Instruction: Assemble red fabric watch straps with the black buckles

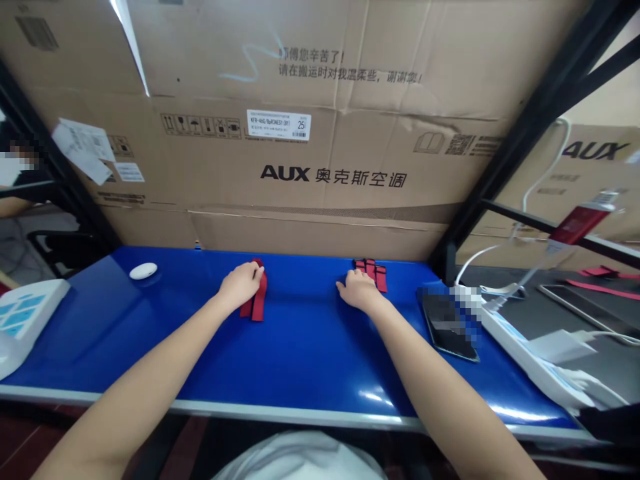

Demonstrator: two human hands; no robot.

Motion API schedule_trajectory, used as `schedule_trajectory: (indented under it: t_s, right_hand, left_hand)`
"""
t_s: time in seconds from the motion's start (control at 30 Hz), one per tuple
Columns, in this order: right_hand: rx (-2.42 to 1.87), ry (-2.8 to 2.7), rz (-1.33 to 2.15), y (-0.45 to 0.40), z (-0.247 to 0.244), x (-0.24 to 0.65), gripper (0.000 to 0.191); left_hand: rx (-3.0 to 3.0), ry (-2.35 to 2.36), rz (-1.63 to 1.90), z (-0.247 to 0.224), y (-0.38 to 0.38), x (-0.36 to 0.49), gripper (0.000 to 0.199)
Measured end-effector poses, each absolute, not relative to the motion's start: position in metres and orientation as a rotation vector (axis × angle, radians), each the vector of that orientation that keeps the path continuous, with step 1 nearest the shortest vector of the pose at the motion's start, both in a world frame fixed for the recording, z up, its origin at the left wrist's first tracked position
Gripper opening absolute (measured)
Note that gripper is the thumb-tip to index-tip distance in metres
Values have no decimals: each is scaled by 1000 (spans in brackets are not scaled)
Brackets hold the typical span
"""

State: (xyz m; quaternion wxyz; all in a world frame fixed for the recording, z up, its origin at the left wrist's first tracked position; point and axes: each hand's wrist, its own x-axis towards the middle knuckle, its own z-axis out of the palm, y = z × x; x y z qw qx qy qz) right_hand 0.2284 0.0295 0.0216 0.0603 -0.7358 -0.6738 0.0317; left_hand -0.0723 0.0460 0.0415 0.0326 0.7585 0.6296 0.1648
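Note:
On the blue table, toward its back, red straps (257, 307) lie in a narrow bundle with their ends pointing to me. My left hand (241, 285) is closed at the upper part of this bundle, thumb and fingers pinching it. Farther right, several folded red straps with black buckles (381, 279) lie side by side near the back edge. My right hand (358, 289) rests palm down at their near left side, thumb apart from the fingers. Its fingertips partly cover the straps, and whether they grip one is hidden.
A large cardboard panel (330, 233) stands behind the blue tabletop (305, 360). At left are a white round object (143, 271) and a white device (35, 313). To the right lie a phone (447, 327) and a power strip (530, 360) with cables. Black frame posts flank the table.

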Motion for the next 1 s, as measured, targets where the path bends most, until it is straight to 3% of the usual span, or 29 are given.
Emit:
schedule_trajectory:
  t_s: [0.2, 0.47, 0.6, 0.77, 0.9, 1.0]
  right_hand:
    - [-2109, -2169, 106, 11, 24, 205, 48]
    - [-1641, -2180, 290, 1, 33, 185, 34]
    - [-1723, -2115, 91, 19, 29, 215, 53]
    - [-1737, -2138, 174, 32, 17, 236, 39]
    - [-1518, -2168, 302, 29, 13, 221, 20]
    - [-1390, -2132, 446, 23, 12, 203, 18]
  left_hand:
    - [2117, 2431, 176, 50, 50, -94, 43]
    - [2234, 2429, -6, 56, 20, -78, 43]
    - [2313, 2406, -95, 56, 9, -67, 36]
    - [2551, 2300, 231, 54, 9, -61, 30]
    - [2794, 1747, 542, 43, 9, -45, 35]
    - [2844, 1437, 626, 30, 6, -29, 41]
